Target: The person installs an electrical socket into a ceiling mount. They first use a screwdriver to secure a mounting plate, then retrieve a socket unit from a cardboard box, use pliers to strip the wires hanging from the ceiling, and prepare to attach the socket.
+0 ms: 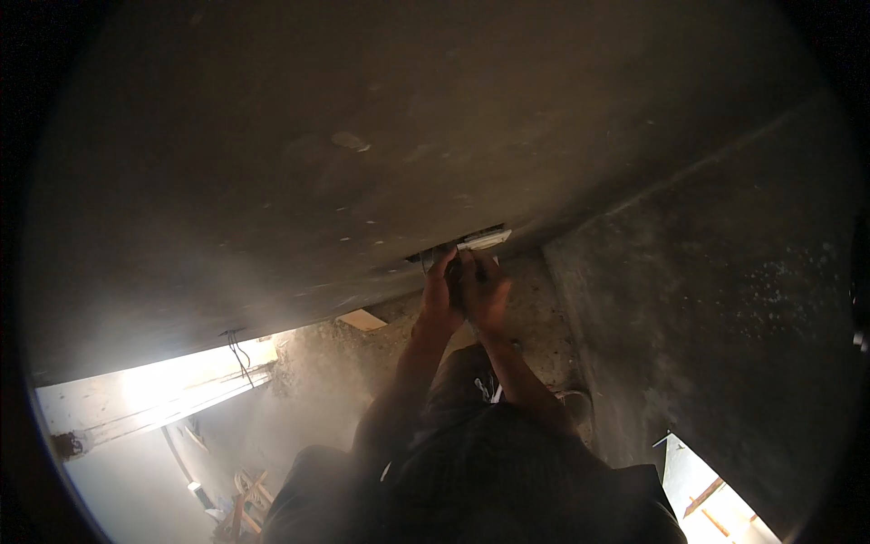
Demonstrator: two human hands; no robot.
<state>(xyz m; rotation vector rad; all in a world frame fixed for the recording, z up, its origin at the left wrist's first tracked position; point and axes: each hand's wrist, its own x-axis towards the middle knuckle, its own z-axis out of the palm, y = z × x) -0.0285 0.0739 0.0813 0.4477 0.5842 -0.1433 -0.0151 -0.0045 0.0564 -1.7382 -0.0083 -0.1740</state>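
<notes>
Both my hands meet at a dark rectangular recess (422, 257) low in the grey wall. A white, flat, plate-like piece (489, 239) sits tilted at the recess's right end, just beyond my fingertips. My left hand (440, 292) is closed, with thumb and fingers pinched near the recess. Close beside it, my right hand (488, 292) is also closed, its fingers curled just below the white piece. Something small may be between the fingertips, but shadow and the hands themselves hide it. Thin wire-like strands show faintly by the left fingers.
The rough grey wall (272, 163) spans the view ahead, meeting another wall (707, 290) at right. A tan flat piece (362, 319) lies at the wall's foot. Loose dark wires (238, 352) stick out near the bright opening at left. Wooden pieces (246, 508) stand lower left.
</notes>
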